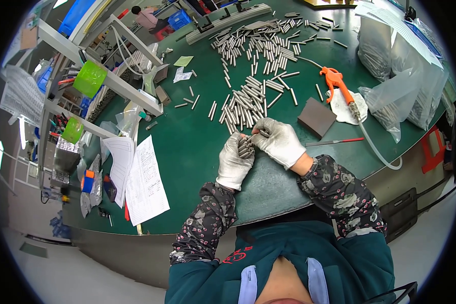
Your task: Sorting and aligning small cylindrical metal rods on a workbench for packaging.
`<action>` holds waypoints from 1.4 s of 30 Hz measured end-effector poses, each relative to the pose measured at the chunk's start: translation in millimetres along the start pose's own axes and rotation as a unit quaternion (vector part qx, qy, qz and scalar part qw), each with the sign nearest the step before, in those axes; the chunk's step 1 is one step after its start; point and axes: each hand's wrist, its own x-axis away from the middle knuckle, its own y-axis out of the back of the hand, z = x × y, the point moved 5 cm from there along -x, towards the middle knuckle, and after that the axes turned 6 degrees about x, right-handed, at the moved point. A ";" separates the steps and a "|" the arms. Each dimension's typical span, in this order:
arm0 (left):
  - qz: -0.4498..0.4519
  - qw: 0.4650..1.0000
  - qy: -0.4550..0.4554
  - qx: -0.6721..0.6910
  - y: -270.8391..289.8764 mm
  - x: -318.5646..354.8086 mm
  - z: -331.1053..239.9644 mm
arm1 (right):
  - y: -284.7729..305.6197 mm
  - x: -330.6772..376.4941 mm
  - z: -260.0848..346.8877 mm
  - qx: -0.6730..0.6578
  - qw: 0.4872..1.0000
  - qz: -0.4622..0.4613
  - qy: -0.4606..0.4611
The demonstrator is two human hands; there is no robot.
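Note:
Both my hands wear whitish work gloves and meet near the front of the green table. My left hand [236, 161] is closed round a small bundle of metal pins [245, 148], their ends facing up. My right hand [279, 143] is closed at the bundle's upper right, with a metal pin [263, 133] pinched between thumb and fingers. Just beyond my hands lies a loose heap of shiny metal pins [245, 104]. Farther back, a larger pile of the same pins [261, 43] spreads across the table.
Right of my hands lie a dark brown block [316, 118], a red-handled slim tool [335, 142] and an orange air gun [339, 86] with a hose. Plastic bags of pins [387, 109] stand far right. Written sheets [146, 180] and a metal rack [131, 93] are at left.

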 end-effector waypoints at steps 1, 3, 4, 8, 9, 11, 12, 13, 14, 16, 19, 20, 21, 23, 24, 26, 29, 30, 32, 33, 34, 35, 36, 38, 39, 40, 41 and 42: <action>0.000 1.000 -0.001 0.000 0.2 -0.2 -1.6 | -0.3 -0.1 -1.5 0.000 1.000 -0.001 0.000; -0.011 1.000 0.016 -0.012 2.5 -0.7 -3.2 | -5.2 -0.3 -9.5 -0.092 0.992 0.038 -0.077; -0.011 1.000 0.015 -0.013 2.7 -0.7 -2.5 | -3.9 -1.3 -7.5 -0.092 0.992 0.037 -0.076; -0.010 1.000 0.009 -0.008 1.7 0.6 1.3 | -7.2 -0.4 -10.3 -0.098 0.984 0.066 -0.134; -0.007 1.000 0.015 -0.015 1.8 0.5 1.5 | -8.4 0.3 -11.0 -0.110 0.983 0.058 -0.132; -0.009 1.000 0.007 -0.018 2.7 -0.7 -1.5 | -9.7 -0.1 -8.7 -0.126 0.981 0.060 -0.133; -0.011 1.000 -0.001 -0.022 2.9 -1.3 -3.8 | -9.6 0.3 -7.7 -0.142 0.979 0.061 -0.134; -0.010 1.000 -0.003 -0.021 2.7 -1.3 -4.6 | -10.9 0.8 -10.8 -0.142 0.979 0.059 -0.134; -0.009 1.000 0.002 -0.022 2.4 -1.1 -4.7 | -13.0 1.1 -16.1 -0.152 0.979 0.050 -0.125; -0.008 1.000 0.008 -0.024 2.5 -0.9 -3.9 | -14.5 1.4 -18.3 -0.163 0.979 0.041 -0.117; -0.008 1.000 0.001 -0.015 2.1 -0.1 -0.8 | -14.1 1.3 -15.1 -0.163 0.980 0.031 -0.108; -0.008 1.000 0.004 -0.016 2.1 0.3 0.7 | -13.5 1.5 -12.0 -0.165 0.980 0.037 -0.105; -0.008 1.000 0.007 -0.017 1.8 0.6 2.1 | -13.1 1.7 -10.1 -0.167 0.980 0.043 -0.101; -0.010 1.000 0.008 -0.012 1.0 1.3 4.7 | -13.2 1.4 -9.9 -0.169 0.980 0.046 -0.095; -0.013 1.000 0.009 -0.007 0.8 0.6 4.3 | -13.1 1.2 -9.8 -0.171 0.980 0.050 -0.090; -0.013 1.000 0.007 -0.010 1.3 0.1 1.1 | -12.9 1.2 -9.5 -0.176 0.979 0.052 -0.089; -0.010 1.000 0.006 -0.002 1.3 -1.1 -2.8 | -12.7 1.2 -8.8 -0.188 0.977 0.058 -0.087; -0.007 1.000 0.008 0.009 1.2 -1.2 -3.3 | -12.7 1.3 -7.9 -0.194 0.975 0.061 -0.085; -0.010 1.000 0.004 0.000 2.0 -1.4 -4.4 | -11.4 1.7 -5.0 -0.200 0.973 0.065 -0.091; -0.013 1.000 0.001 -0.009 2.6 -1.5 -4.9 | -11.5 1.9 -4.2 -0.206 0.971 0.070 -0.096; -0.013 1.000 0.001 -0.009 2.2 -1.2 -3.6 | -11.9 1.6 -5.1 -0.206 0.971 0.070 -0.096; -0.016 1.000 0.000 -0.008 1.7 -0.7 -1.2 | -13.2 1.2 -7.0 -0.217 0.968 0.076 -0.099; -0.019 1.000 0.000 -0.006 1.5 -0.5 -0.1 | -14.3 1.0 -8.1 -0.228 0.965 0.082 -0.103; -0.020 1.000 -0.001 -0.011 1.7 -0.2 0.3 | -13.6 1.8 -6.3 -0.236 0.962 0.084 -0.111; -0.020 1.000 -0.002 -0.017 2.0 -0.2 0.2 | -13.3 2.3 -5.5 -0.244 0.958 0.086 -0.119; -0.020 1.000 -0.002 -0.017 2.2 0.0 0.8 | -12.4 2.3 -4.6 -0.244 0.958 0.086 -0.119; -0.019 1.000 -0.004 -0.021 2.1 0.3 1.6 | -11.9 2.3 -3.8 -0.239 0.959 0.091 -0.119; -0.018 0.999 -0.007 -0.025 1.7 0.5 2.4 | -11.7 2.5 -3.4 -0.234 0.960 0.096 -0.118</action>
